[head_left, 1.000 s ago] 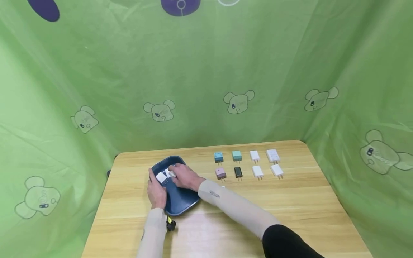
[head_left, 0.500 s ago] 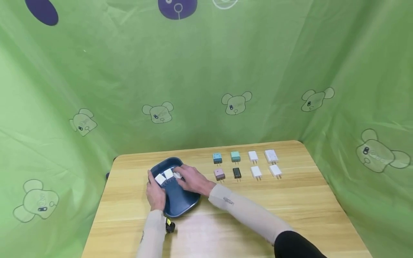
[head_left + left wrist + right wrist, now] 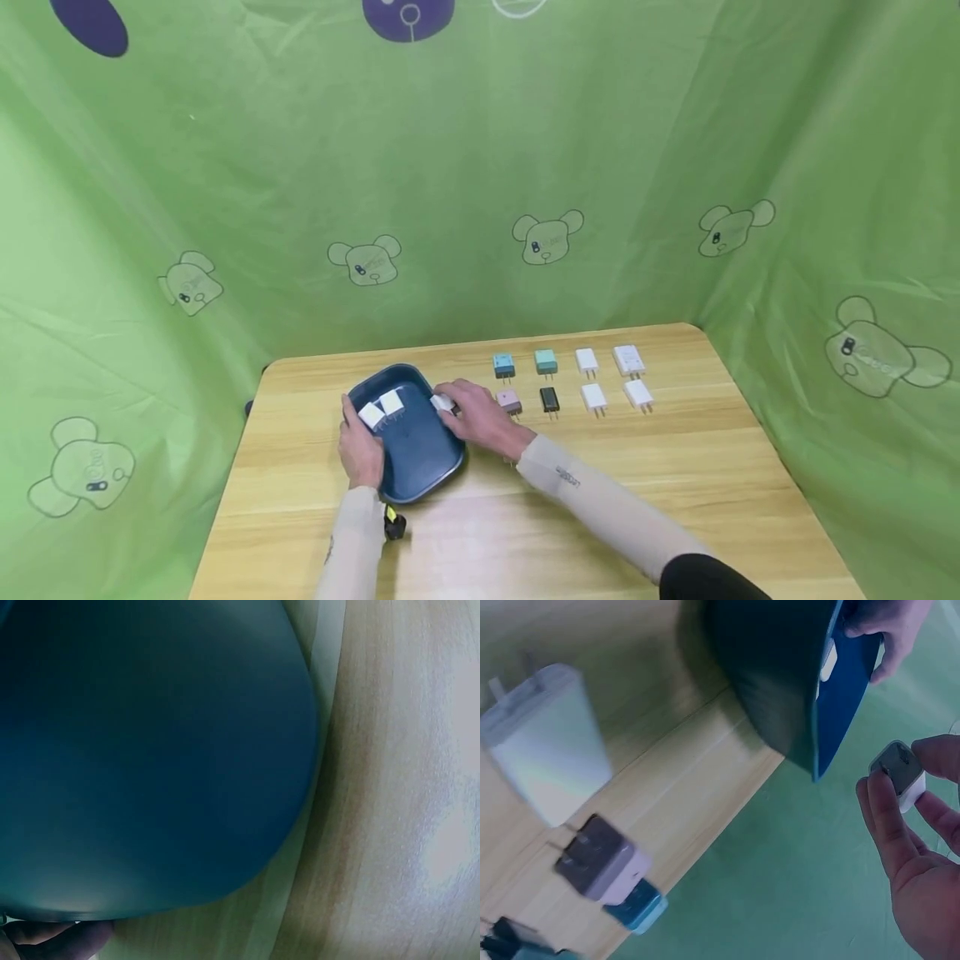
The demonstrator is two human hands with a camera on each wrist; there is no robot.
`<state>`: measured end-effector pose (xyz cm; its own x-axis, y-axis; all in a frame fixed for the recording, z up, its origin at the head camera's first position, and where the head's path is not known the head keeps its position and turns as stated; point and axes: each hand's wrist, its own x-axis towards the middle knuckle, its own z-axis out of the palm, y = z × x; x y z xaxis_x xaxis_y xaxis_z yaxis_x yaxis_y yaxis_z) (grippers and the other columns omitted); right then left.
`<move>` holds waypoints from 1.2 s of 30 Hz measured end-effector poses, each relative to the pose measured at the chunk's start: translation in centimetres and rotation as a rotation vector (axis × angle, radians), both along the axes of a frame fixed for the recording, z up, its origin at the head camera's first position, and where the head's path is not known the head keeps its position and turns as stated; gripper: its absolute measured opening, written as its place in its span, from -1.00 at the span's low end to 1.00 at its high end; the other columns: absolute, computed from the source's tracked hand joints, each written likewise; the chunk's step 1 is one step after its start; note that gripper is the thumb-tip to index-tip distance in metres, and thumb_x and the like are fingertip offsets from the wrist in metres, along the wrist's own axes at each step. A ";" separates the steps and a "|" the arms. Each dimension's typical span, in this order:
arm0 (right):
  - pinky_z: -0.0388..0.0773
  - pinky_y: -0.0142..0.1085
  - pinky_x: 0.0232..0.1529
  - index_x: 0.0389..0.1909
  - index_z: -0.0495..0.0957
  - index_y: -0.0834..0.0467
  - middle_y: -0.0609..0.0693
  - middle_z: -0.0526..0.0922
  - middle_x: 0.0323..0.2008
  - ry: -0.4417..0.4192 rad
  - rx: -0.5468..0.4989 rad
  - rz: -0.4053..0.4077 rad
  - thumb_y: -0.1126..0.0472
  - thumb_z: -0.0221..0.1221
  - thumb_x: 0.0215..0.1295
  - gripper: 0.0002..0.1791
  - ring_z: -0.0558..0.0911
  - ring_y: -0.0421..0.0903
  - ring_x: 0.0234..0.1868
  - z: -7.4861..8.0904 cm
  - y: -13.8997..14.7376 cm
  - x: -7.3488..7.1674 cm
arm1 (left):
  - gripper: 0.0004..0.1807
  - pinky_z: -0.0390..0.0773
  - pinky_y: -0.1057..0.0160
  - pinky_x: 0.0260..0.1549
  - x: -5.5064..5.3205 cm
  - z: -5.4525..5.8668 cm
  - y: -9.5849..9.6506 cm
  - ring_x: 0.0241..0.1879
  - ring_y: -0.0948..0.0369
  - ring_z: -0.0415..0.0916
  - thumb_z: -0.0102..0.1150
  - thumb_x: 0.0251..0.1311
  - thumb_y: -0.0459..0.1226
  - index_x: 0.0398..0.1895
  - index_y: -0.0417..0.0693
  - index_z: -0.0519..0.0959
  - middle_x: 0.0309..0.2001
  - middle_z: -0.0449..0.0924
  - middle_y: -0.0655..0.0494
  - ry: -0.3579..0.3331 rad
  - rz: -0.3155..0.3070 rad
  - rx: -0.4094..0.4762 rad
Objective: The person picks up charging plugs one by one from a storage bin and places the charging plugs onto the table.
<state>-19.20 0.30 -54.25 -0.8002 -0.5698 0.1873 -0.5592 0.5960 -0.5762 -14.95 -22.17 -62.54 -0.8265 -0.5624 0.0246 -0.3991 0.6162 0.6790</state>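
Observation:
A dark blue plastic basin (image 3: 422,467) stands at the left of the table. My left hand (image 3: 362,454) grips its left rim; in the left wrist view fingertips (image 3: 71,941) lie along the basin's outside. Inside, two white plug chargers (image 3: 391,403) sit side by side near the left hand. My right hand (image 3: 483,419) pinches another white charger (image 3: 911,787) between thumb and fingers, just outside the basin's right rim. Its grey prong face shows in the right wrist view. Close to the right hand lie a pink charger (image 3: 508,402) and another white charger (image 3: 551,746).
Two rows of chargers lie to the right: blue (image 3: 504,365), green (image 3: 546,361), black (image 3: 550,399) and several white ones (image 3: 628,359). Green cloth (image 3: 450,308) hangs behind the table (image 3: 600,500). A small black object (image 3: 394,523) sits by the left wrist.
My right hand has lifted a white charger from inside the basin and carried it right, past the rim. The left hand has stayed on the basin's rim.

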 end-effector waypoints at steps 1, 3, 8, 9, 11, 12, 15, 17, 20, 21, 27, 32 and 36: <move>0.68 -0.36 -0.18 0.20 0.58 0.14 0.08 0.70 -0.03 -0.001 -0.013 -0.005 0.18 0.27 0.35 -0.59 0.69 -0.07 -0.15 -0.1 0.4 -0.1 | 0.14 0.52 -0.30 0.19 0.0 0.0 0.0 0.12 -0.39 0.52 0.18 0.02 -0.61 0.66 0.05 -0.11 0.27 0.43 -0.49 0.000 0.000 0.003; 0.68 -0.38 -0.17 0.20 0.58 0.15 0.10 0.71 -0.01 0.002 -0.030 -0.018 0.19 0.28 0.34 -0.58 0.70 -0.05 -0.14 -0.2 1.2 -0.2 | 0.14 0.53 -0.30 0.18 0.1 0.0 0.0 0.11 -0.39 0.52 0.18 0.01 -0.61 0.66 0.04 -0.10 0.26 0.43 -0.49 0.006 0.002 0.005; 0.68 -0.42 -0.20 0.17 0.60 0.17 0.09 0.73 -0.06 0.017 -0.074 -0.079 0.20 0.31 0.30 -0.59 0.70 -0.10 -0.18 -0.6 3.0 -0.4 | 0.15 0.51 -0.31 0.20 0.1 0.0 0.0 0.13 -0.40 0.51 0.17 0.01 -0.61 0.66 0.05 -0.14 0.27 0.42 -0.50 0.012 -0.003 0.009; 0.68 -0.43 -0.21 0.16 0.60 0.16 0.08 0.73 -0.09 0.012 -0.085 -0.091 0.21 0.31 0.30 -0.59 0.70 -0.11 -0.19 -0.7 3.4 -0.4 | 0.15 0.51 -0.31 0.20 0.2 0.0 0.0 0.13 -0.40 0.51 0.17 0.02 -0.61 0.66 0.05 -0.15 0.27 0.42 -0.50 0.012 -0.005 0.009; 0.69 -0.43 -0.22 0.16 0.60 0.17 0.07 0.72 -0.11 -0.003 -0.103 -0.110 0.23 0.31 0.29 -0.59 0.69 -0.12 -0.21 -0.8 4.1 -0.3 | 0.15 0.52 -0.30 0.20 0.2 0.1 0.1 0.12 -0.39 0.51 0.17 0.02 -0.61 0.66 0.05 -0.14 0.27 0.42 -0.49 0.008 -0.006 0.014; 0.69 -0.43 -0.21 0.16 0.59 0.16 0.07 0.72 -0.12 -0.012 -0.104 -0.120 0.23 0.30 0.30 -0.59 0.69 -0.13 -0.22 -0.9 4.4 -0.3 | 0.15 0.52 -0.30 0.20 0.2 0.2 0.1 0.13 -0.39 0.52 0.17 0.02 -0.61 0.67 0.06 -0.14 0.28 0.42 -0.49 0.004 -0.005 0.018; 0.71 -0.42 -0.19 0.17 0.59 0.16 0.09 0.71 -0.05 -0.045 -0.111 -0.152 0.24 0.29 0.31 -0.59 0.70 -0.15 -0.21 -1.1 5.6 -0.1 | 0.16 0.52 -0.30 0.20 0.3 0.2 0.2 0.13 -0.39 0.51 0.17 0.02 -0.62 0.67 0.07 -0.15 0.29 0.40 -0.49 -0.011 -0.003 0.030; 0.71 -0.43 -0.18 0.19 0.58 0.17 0.11 0.70 -0.01 -0.063 -0.106 -0.186 0.23 0.29 0.32 -0.58 0.70 -0.15 -0.20 -1.3 6.4 0.0 | 0.16 0.51 -0.30 0.21 0.3 0.2 0.2 0.15 -0.39 0.50 0.17 0.03 -0.62 0.67 0.08 -0.15 0.30 0.39 -0.49 -0.020 0.001 0.038; 0.71 -0.41 -0.19 0.19 0.58 0.18 0.14 0.70 0.02 -0.071 -0.096 -0.248 0.23 0.30 0.30 -0.57 0.70 -0.14 -0.20 -1.6 7.6 0.1 | 0.15 0.50 -0.30 0.23 0.2 0.1 0.2 0.17 -0.39 0.49 0.16 0.03 -0.61 0.67 0.08 -0.15 0.32 0.38 -0.48 -0.020 0.000 0.040; 0.73 -0.39 -0.19 0.20 0.58 0.19 0.16 0.70 0.03 -0.075 -0.101 -0.264 0.24 0.31 0.29 -0.56 0.70 -0.12 -0.20 -1.6 8.0 0.1 | 0.16 0.50 -0.29 0.24 0.2 0.1 0.1 0.17 -0.39 0.49 0.16 0.03 -0.61 0.67 0.09 -0.16 0.32 0.38 -0.48 -0.019 -0.002 0.040; 0.75 -0.21 -0.09 0.21 0.56 0.20 0.21 0.69 0.07 -0.116 -0.097 -0.340 0.25 0.30 0.29 -0.54 0.71 0.00 -0.12 -2.3 10.5 0.2 | 0.16 0.51 -0.30 0.21 0.2 0.0 0.0 0.14 -0.40 0.50 0.17 0.01 -0.61 0.67 0.07 -0.16 0.30 0.39 -0.50 -0.008 -0.003 0.025; 0.73 -0.07 0.01 0.20 0.56 0.23 0.23 0.70 0.03 -0.100 -0.066 -0.371 0.24 0.28 0.30 -0.56 0.69 0.07 -0.06 -3.3 12.4 0.6 | 0.18 0.52 -0.30 0.20 0.1 0.2 -0.1 0.13 -0.39 0.51 0.16 0.00 -0.62 0.67 0.09 -0.17 0.28 0.40 -0.50 -0.010 -0.001 0.030; 0.74 -0.04 -0.06 0.18 0.57 0.27 0.27 0.71 -0.03 -0.103 -0.050 -0.404 0.27 0.30 0.26 -0.55 0.70 0.09 -0.10 -4.2 13.7 1.2 | 0.19 0.51 -0.29 0.22 0.1 0.3 0.1 0.15 -0.39 0.50 0.14 0.02 -0.62 0.67 0.12 -0.21 0.28 0.40 -0.50 -0.020 -0.013 0.035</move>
<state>-17.98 13.99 -58.47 -0.9735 -0.1980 0.1145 -0.2241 0.7255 -0.6507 -14.87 -22.11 -62.26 -0.8339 -0.5518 -0.0115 -0.4049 0.5975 0.6921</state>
